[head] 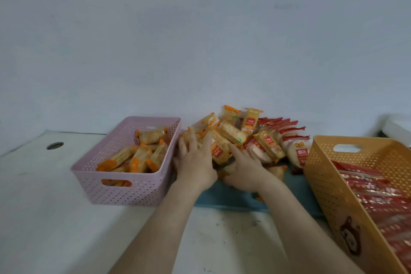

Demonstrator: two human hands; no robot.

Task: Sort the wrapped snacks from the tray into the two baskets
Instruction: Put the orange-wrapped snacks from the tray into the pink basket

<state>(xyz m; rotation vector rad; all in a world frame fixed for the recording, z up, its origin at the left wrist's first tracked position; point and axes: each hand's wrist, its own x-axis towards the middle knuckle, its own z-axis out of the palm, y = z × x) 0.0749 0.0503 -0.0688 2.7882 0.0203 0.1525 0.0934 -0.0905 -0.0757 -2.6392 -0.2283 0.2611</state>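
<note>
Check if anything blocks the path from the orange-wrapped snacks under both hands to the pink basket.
Nothing visible does. The left hand and right hand rest on the orange-wrapped snacks on the tray, and the pink basket stands open close beside them; only its side wall must be cleared.

An orange-wrapped snack at twelve o'clock in the pile bears upside-down characters resembling "1S1C". A red-and-white packet at three o'clock carries two Chinese characters, too blurred to read.
</note>
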